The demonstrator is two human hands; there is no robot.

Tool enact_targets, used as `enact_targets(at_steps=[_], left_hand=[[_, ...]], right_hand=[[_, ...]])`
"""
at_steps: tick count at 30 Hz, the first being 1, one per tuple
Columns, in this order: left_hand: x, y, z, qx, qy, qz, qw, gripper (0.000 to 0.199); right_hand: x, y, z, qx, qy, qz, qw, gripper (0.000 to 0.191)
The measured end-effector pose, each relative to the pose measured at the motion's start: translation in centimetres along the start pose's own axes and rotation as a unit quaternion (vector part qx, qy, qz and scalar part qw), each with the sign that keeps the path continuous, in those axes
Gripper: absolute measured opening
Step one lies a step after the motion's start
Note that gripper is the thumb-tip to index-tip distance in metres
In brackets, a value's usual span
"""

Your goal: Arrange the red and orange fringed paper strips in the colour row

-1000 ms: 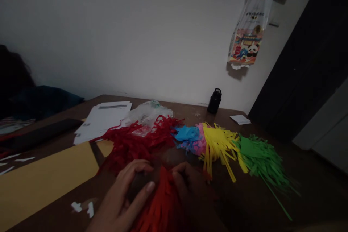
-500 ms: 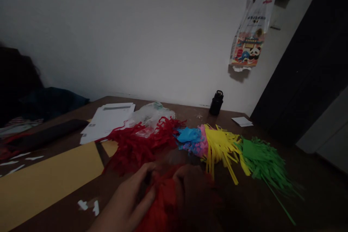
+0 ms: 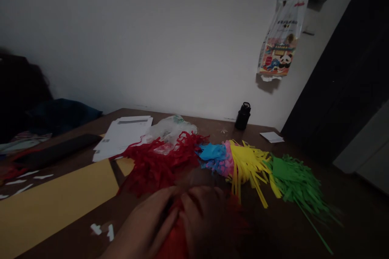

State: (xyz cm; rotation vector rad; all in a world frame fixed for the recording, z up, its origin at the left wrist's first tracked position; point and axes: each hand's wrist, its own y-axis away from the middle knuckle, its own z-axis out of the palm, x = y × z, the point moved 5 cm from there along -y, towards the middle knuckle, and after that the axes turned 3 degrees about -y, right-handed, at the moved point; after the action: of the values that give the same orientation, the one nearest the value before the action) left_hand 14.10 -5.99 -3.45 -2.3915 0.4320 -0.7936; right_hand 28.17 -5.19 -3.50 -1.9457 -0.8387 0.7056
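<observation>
Both hands meet at the bottom middle around a bunch of red fringed paper (image 3: 174,239). My left hand (image 3: 148,220) is closed on it from the left, thumb along its front. My right hand (image 3: 203,214) wraps it from the right, dim and partly blurred, its fingers over the top. Red strips stick out beyond the right hand. Just past the hands lies a loose heap of dark red paper strips (image 3: 152,166). To its right sit fringed bundles in blue (image 3: 212,153), pink (image 3: 228,156), yellow (image 3: 244,160) and green (image 3: 294,182).
Left on the brown table are a tan card sheet (image 3: 60,206), white papers (image 3: 123,135), a dark long case (image 3: 67,149) and white scraps (image 3: 96,229). A clear plastic bag (image 3: 173,127), a black bottle (image 3: 243,116) and a small white paper (image 3: 271,137) lie toward the wall.
My right hand's fingers have shifted left over the red paper and closer to my left hand, covering more of it. The view has moved slightly; the other things stay put.
</observation>
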Motion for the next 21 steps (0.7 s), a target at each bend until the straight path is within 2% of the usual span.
enact_targets(at_steps=[2,4,6,8,9,10,13,15,19,21], left_hand=[[0.3,-0.4,-0.3,-0.015,-0.023,0.021,0.999,0.021],[0.3,-0.6,-0.3,-0.04,-0.037,0.041,0.998,0.025],[0.3,-0.7,-0.3,-0.039,-0.033,0.065,0.997,0.03],[0.1,-0.8,-0.4,-0.021,-0.022,0.057,0.998,0.033],[-0.1,-0.9,-0.5,-0.016,-0.016,0.035,0.999,0.032],[-0.3,-1.0,-0.5,-0.017,-0.009,0.008,1.0,0.029],[-0.2,-1.5,-0.5,-0.036,0.032,-0.04,0.998,0.021],[0.3,-1.6,-0.6,-0.048,0.054,-0.001,0.997,0.025],[1.3,-1.2,-1.2,-0.015,0.045,0.125,0.991,0.025],[1.4,-1.1,-1.6,0.002,0.049,0.136,0.99,0.028]], right_hand=[[0.5,0.0,-0.1,0.016,-0.027,-0.031,0.999,0.024],[1.4,-0.1,-0.1,-0.025,-0.075,-0.004,0.997,0.028],[2.6,-0.1,0.1,-0.114,-0.142,0.119,0.976,0.026],[3.6,0.2,0.1,-0.182,-0.203,0.26,0.926,0.024],[3.9,0.3,-0.1,-0.196,-0.229,0.314,0.9,0.023],[4.1,0.4,-0.2,-0.205,-0.25,0.351,0.879,0.024],[4.3,0.4,-0.6,-0.197,-0.279,0.394,0.853,0.025],[4.5,0.5,-0.7,-0.193,-0.268,0.399,0.855,0.026],[5.5,0.5,-1.5,-0.17,-0.164,0.363,0.901,0.026],[6.5,0.5,-2.2,-0.136,-0.115,0.348,0.921,0.025]])
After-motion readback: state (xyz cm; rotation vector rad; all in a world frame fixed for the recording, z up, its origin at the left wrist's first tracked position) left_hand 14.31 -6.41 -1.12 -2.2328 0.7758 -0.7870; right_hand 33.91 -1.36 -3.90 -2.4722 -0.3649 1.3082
